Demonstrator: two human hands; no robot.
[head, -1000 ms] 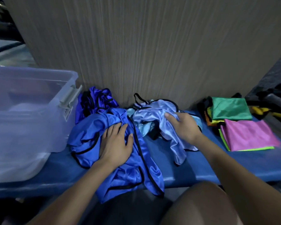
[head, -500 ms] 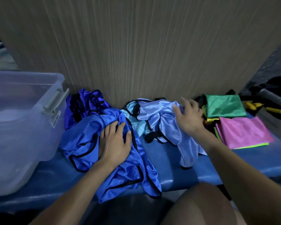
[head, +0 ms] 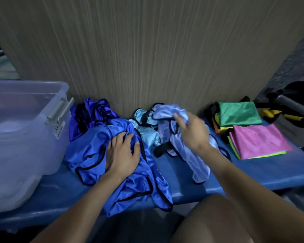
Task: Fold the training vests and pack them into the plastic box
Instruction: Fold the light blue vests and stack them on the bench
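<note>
Blue padded table (head: 253, 170) against a wood-grain wall, clear plastic box (head: 30, 130) at the left end. Left hand (head: 123, 155) pressing flat, fingers spread, on the crumpled royal-blue vest (head: 91, 149); right hand (head: 191, 132) pinching the pale lilac vest (head: 167, 111). Sorting step by the look of it: next, lifting one vest free and spreading it flat for folding.

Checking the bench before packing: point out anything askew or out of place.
The blue vest under the left hand hangs crumpled over the bench front edge. The lilac vest in the right hand is bunched up. The pink and green vests lie folded flat.
</note>
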